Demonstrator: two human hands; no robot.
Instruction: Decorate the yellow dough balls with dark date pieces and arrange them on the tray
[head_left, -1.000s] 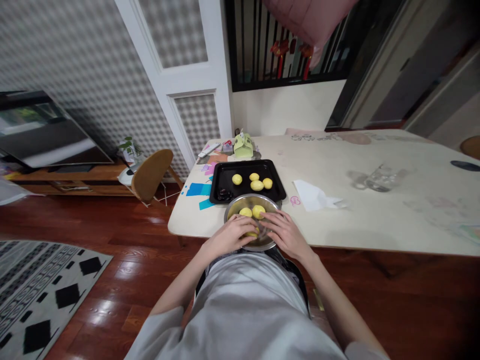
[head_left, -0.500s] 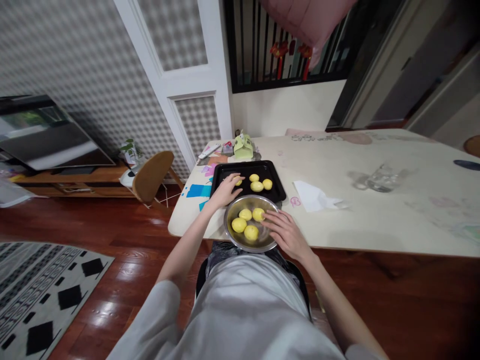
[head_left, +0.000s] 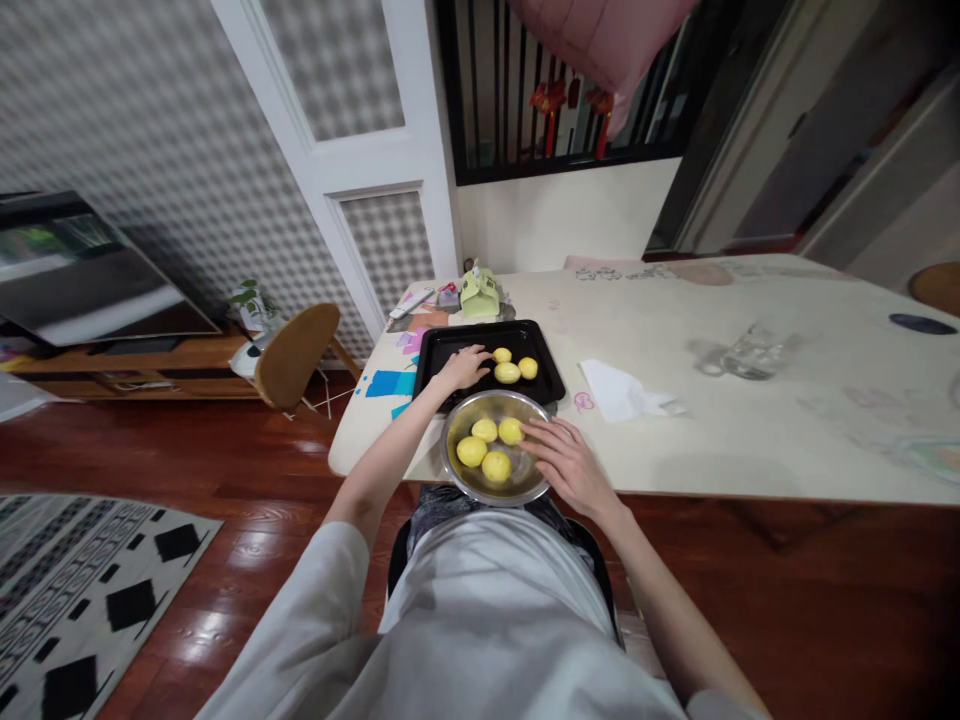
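My left hand [head_left: 463, 369] lies over the black tray [head_left: 551, 370], fingers stretched out toward three lemons [head_left: 507, 373] grouped there. Anything under its palm is hidden. Closer to me, a steel bowl [head_left: 525, 480] holds several lemons [head_left: 496, 466] at the table's near edge. My right hand [head_left: 566, 458] reaches over the bowl's right rim with its fingers spread. Its fingertips are at the rightmost lemon [head_left: 511, 431] in the bowl; whether they press on it I cannot tell.
On the pale table [head_left: 660, 300], a folded white paper [head_left: 611, 390] lies right of the tray, with a clear glass vessel [head_left: 752, 352] farther right. Behind the tray are a green paper box [head_left: 480, 293] and a white remote [head_left: 412, 303]. A wooden chair [head_left: 296, 358] stands left.
My left hand has moved over the lemon at the tray's left, which showed beside its fingers before and is now out of sight. My right hand stays at the bowl; the view shifts slightly.
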